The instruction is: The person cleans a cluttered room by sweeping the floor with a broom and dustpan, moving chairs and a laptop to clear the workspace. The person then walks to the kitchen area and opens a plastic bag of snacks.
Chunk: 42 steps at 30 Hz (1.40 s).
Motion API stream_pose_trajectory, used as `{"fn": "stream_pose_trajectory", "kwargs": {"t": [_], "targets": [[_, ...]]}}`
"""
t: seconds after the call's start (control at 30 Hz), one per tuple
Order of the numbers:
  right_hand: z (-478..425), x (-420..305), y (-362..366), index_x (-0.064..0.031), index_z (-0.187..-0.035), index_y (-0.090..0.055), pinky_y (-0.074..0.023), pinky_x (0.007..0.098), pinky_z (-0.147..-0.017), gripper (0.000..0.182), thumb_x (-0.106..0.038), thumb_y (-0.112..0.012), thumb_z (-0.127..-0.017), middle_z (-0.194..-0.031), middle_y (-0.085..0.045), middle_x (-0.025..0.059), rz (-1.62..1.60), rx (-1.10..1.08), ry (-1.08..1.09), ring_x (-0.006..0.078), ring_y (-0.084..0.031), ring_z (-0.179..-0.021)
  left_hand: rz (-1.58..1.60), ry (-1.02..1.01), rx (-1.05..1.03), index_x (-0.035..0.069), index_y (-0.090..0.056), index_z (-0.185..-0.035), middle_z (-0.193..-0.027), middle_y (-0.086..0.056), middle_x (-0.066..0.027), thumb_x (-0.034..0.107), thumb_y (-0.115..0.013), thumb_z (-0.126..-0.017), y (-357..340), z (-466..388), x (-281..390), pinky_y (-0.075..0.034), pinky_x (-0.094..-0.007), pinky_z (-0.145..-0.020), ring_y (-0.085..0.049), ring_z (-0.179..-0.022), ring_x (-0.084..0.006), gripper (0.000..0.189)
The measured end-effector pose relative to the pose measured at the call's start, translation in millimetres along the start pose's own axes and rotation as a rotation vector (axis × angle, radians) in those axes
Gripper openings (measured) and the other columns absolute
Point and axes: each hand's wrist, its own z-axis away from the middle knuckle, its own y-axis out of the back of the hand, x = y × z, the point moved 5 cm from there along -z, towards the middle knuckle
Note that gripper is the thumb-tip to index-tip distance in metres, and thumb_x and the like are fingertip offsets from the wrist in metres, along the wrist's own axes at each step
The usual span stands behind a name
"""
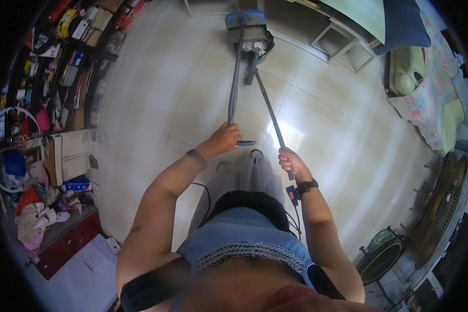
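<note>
My left hand (221, 141) grips the long grey pole (236, 78) of a dustpan near its top, and a flat grey end piece (246, 143) sticks out beside the fingers. The dustpan (245, 19) rests on the floor ahead, blue at its far end. Dark plastic and whitish litter (259, 47) show at its near end. My right hand (290, 160) is closed around the grey stick (271, 107) of a broom. The broom head (252, 70), with dark bristles facing left, lies just in front of the litter; whether they touch I cannot tell.
Crowded shelves (62, 66) line the left side, above a low cabinet (68, 241) piled with cloth and packets. A white-framed desk (327, 39) stands ahead right. Covered furniture (421, 101) and standing fans (386, 261) are along the right. Cables (296, 218) hang at my waist.
</note>
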Motion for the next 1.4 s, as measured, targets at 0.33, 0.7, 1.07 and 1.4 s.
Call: {"fn": "stream_pose_trajectory", "kwargs": {"t": [0.33, 0.7, 1.07, 1.4], "targets": [[18, 6, 4, -0.0117, -0.079, -0.036, -0.0186, 0.0160, -0.029, 0.015, -0.007, -0.051, -0.081, -0.055, -0.034, -0.0043, 0.037, -0.017, 0.008, 0.0021, -0.028, -0.038, 0.213, 0.184, 0.374, 0.002, -0.049, -0.057, -0.060, -0.047, -0.0066, -0.001, -0.065, -0.053, 82, 17, 53, -0.041, -0.0336, -0.056, -0.047, -0.061, -0.0231, 0.017], [81, 31, 63, -0.0033, -0.086, -0.039, -0.0274, 0.0217, -0.029, 0.016, -0.007, -0.051, -0.077, -0.058, -0.039, 0.0023, 0.640, 0.309, 0.005, 0.0081, -0.036, -0.039, 0.558, 0.887, 0.710, 0.003, -0.050, -0.069, -0.062, -0.048, -0.0006, 0.008, -0.062, -0.071, 151, 82, 64, -0.038, -0.0255, -0.050, -0.045, -0.054, -0.0106, 0.013], [78, 32, 100, 0.0015, -0.087, -0.041, -0.0319, 0.0248, -0.030, 0.016, -0.008, -0.048, -0.076, -0.059, -0.042, 0.0045, 0.693, 0.528, 0.068, 0.0107, -0.039, -0.039, 0.630, 1.131, 0.986, 0.004, -0.050, -0.068, -0.058, -0.049, -0.0006, 0.015, -0.056, -0.077, 163, 127, -7, -0.032, -0.0209, -0.045, -0.045, -0.049, -0.0089, 0.015], [44, -35, 107, 0.0054, -0.087, -0.042, -0.0371, 0.0282, -0.031, 0.022, -0.013, -0.050, -0.079, -0.058, -0.047, 0.0089, 0.804, 0.606, 0.142, 0.0151, -0.046, -0.039, 0.897, 1.201, 1.247, 0.006, -0.042, -0.059, -0.053, -0.039, -0.0007, 0.011, -0.055, -0.077, 125, 194, -60, -0.037, -0.0243, -0.048, -0.039, -0.048, -0.0107, 0.022]]}}
